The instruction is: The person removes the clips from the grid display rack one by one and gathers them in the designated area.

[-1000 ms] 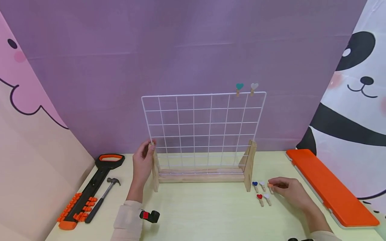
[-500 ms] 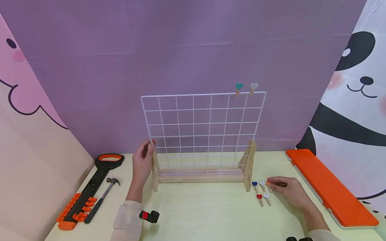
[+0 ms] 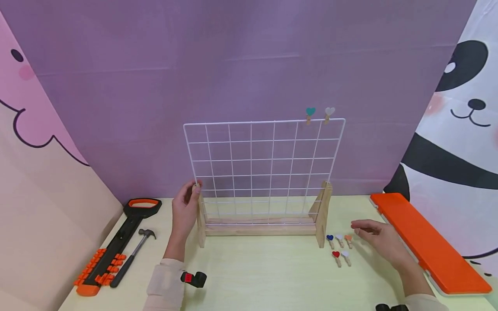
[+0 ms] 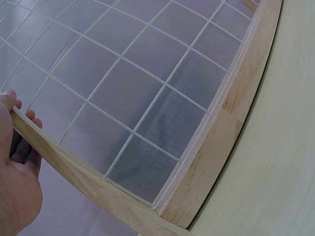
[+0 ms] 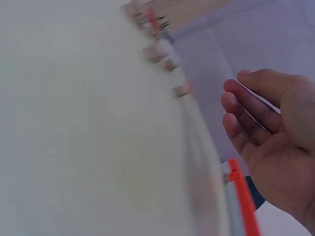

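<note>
A white wire grid (image 3: 262, 160) stands upright in a wooden stand (image 3: 260, 230). My left hand (image 3: 184, 211) grips the top of the stand's left wooden upright (image 4: 88, 179), thumb in front and fingers behind. On the grid's top bar, near its right end, sit a teal heart clothespin (image 3: 310, 115) and a white heart clothespin (image 3: 328, 114). My right hand (image 3: 383, 242) hovers with loosely bent fingers and holds nothing. Just left of it lie an orange heart clothespin (image 3: 348, 241), a blue one, a red one and two white ones. They are blurred in the right wrist view.
At the left lie a claw hammer (image 3: 134, 257) and a black tool with orange parts (image 3: 122, 237). A long orange case (image 3: 428, 242) lies along the right side, close behind my right hand. A purple backdrop (image 3: 249, 65) hangs behind the table (image 3: 264, 276).
My right hand has let go of the orange heart clothespin, which now lies in line with the blue and white ones. The hand has drawn slightly up and right. My left hand stays put.
</note>
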A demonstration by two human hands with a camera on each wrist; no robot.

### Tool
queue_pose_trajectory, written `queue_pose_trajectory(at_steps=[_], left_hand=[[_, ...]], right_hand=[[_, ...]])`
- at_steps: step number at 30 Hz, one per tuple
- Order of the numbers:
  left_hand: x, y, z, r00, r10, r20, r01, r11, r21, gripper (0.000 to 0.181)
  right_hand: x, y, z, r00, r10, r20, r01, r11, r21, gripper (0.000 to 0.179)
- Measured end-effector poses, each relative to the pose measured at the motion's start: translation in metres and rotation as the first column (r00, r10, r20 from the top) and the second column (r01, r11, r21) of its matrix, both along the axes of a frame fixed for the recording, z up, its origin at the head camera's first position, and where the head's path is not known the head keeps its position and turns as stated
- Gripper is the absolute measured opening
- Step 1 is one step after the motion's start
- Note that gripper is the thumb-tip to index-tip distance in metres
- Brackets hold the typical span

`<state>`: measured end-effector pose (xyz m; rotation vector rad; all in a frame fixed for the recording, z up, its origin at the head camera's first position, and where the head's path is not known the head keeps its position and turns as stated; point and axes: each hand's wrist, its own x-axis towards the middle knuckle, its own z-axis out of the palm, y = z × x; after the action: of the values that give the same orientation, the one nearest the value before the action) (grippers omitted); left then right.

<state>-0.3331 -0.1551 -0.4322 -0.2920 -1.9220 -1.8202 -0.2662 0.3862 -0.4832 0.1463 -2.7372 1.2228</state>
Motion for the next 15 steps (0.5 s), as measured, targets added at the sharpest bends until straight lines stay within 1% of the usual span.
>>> queue_pose_trajectory(at_steps=[2,4,7,9,15], left_hand=[[0.000,0.000,0.000,1.000,0.004,-0.001,-0.004,1.000,0.003,0.035],[0.000,0.001,0.000,1.000,0.006,-0.003,-0.006,1.000,0.005,0.035],[-0.001,0.001,0.000,1.000,0.007,-0.006,-0.007,1.000,0.008,0.035],[-0.001,0.001,0.000,1.000,0.002,-0.011,-0.002,1.000,0.015,0.035],[-0.001,0.002,0.000,1.000,0.003,-0.015,-0.003,1.000,0.025,0.033]], right_hand=[[0.000,0.001,0.016,0.999,0.011,-0.033,-0.012,0.999,-0.042,0.037],[-0.001,0.002,0.035,0.998,0.028,-0.056,-0.033,0.995,-0.090,0.038],[-0.004,0.002,0.066,0.993,0.040,-0.107,-0.053,0.992,-0.118,0.038],[-0.005,0.001,0.088,0.990,0.040,-0.132,-0.055,0.992,-0.114,0.037],[-0.008,-0.007,0.154,0.990,-0.024,-0.142,0.014,0.997,-0.074,0.045]])
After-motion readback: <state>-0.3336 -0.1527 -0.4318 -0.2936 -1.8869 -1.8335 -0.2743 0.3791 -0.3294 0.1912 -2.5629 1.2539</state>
